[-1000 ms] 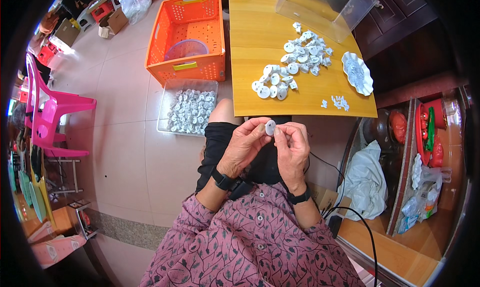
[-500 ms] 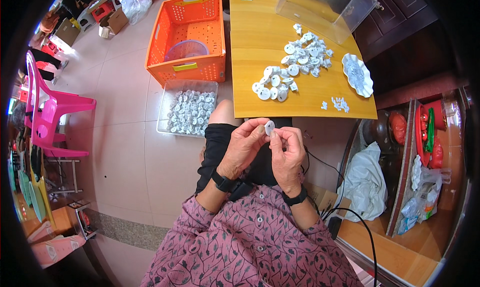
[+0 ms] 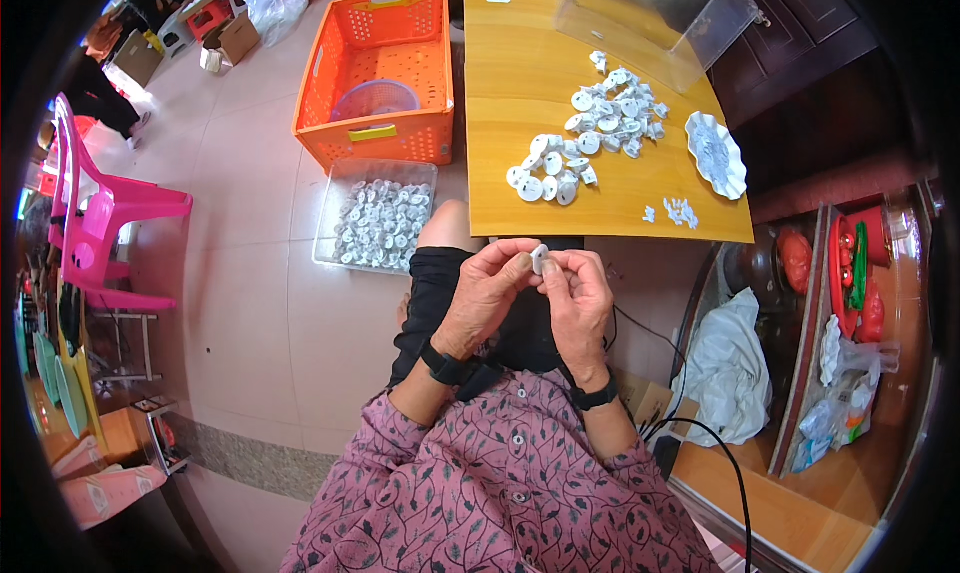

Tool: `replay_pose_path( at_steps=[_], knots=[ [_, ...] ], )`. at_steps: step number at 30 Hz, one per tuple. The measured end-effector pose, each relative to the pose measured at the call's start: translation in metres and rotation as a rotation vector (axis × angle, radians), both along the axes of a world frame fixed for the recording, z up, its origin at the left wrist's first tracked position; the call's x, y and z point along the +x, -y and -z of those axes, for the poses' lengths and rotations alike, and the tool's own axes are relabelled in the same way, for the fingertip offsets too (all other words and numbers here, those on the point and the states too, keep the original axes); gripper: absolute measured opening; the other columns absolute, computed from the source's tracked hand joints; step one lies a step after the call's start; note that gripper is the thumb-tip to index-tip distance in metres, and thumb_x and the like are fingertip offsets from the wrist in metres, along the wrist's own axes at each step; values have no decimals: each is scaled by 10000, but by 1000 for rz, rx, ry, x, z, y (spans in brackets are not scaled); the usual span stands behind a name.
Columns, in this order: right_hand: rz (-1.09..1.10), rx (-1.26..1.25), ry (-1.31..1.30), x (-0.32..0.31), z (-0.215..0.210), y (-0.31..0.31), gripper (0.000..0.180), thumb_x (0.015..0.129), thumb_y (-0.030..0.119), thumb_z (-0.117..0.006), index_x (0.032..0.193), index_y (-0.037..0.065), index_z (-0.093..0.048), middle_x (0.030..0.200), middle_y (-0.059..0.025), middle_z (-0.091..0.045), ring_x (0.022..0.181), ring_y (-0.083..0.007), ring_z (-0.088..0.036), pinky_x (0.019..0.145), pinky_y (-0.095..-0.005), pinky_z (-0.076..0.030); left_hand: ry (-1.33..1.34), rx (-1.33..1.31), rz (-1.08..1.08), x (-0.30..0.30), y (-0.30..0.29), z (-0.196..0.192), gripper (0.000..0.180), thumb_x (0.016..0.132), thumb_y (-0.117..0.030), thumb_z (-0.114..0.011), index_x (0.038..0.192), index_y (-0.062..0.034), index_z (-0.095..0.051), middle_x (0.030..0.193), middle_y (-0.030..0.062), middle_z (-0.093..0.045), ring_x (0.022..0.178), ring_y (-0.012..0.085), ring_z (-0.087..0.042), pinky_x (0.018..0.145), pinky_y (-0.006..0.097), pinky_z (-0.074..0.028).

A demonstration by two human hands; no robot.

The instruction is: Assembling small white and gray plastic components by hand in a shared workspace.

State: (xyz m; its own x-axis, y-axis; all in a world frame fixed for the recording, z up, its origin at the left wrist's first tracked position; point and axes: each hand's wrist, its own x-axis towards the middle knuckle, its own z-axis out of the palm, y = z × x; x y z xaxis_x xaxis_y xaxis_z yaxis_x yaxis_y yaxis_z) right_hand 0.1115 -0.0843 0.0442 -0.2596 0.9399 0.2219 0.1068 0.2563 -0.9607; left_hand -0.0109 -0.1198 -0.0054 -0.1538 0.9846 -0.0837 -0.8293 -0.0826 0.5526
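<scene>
A small white round plastic part is held over my lap, just off the table's front edge. My left hand pinches it from one side between thumb and fingers. From the other side, my right hand has its thumb and forefinger closed on the same part. Whether a smaller piece is also between the right fingertips is hidden. Several like parts lie heaped on the yellow wooden table. Tiny white pieces lie near its front right, below a scalloped white dish of small clear pieces.
Left of my knee, a clear bin on the floor holds many similar white parts. Behind it stands an orange crate with a purple basket inside. A pink chair stands far left; a clear box sits at the table's back. Black cables run by my right arm.
The white part has turned more edge-on between my fingers, and my right fingers have closed in over it. Far left, a person's dark-clad leg has shifted slightly.
</scene>
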Motion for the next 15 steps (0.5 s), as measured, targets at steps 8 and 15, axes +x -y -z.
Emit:
replay_pose_path(
  at_steps=[8, 15],
  knots=[
    [-3, -30, 29, 4, -1, 2, 71, 962, 14, -620, 943, -39, -576, 990, -78, -575, 761, -138, -679, 647, -250, -552, -8, -24, 0, -1, 1, 0, 232, 998, -87, -613, 1202, 20, -644, 1119, 76, -684, 930, 124, -652, 838, 265, -560],
    [-11, 143, 184, 2, 2, 1, 70, 962, 15, -612, 940, -27, -560, 956, -89, -578, 739, -140, -665, 623, -256, -544, -68, -43, -16, 1, 2, 1, 242, 987, -84, -631, 1203, 23, -645, 1100, 71, -687, 894, 112, -652, 820, 255, -560]
  ],
)
